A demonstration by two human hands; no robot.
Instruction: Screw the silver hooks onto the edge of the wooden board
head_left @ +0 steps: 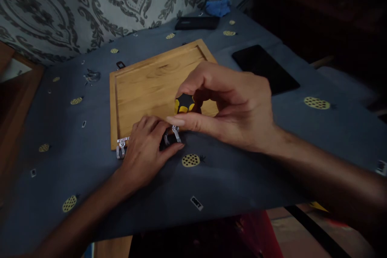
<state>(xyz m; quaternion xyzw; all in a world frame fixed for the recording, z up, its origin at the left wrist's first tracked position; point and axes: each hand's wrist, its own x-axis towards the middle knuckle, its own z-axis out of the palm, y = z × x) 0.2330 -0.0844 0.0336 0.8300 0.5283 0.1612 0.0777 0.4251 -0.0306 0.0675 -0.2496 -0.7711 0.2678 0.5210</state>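
A framed wooden panel lies on the cloth-covered table, its near edge toward me. My left hand is closed over that near edge, fingers on top and thumb along the front. Beside its thumb sits a shiny metal fitting, and a second metal fitting shows at the panel's left corner. Just above the edge, my right hand curls its fingers and thumb around a black and yellow ridged handle, apparently a screwdriver seen end-on. Its shaft and tip are hidden.
A black tablet-like slab lies right of the panel. Farther back are a dark flat case and a blue cloth. Small shiny pieces lie at left, near a wooden box-like object. Patterned fabric hangs behind.
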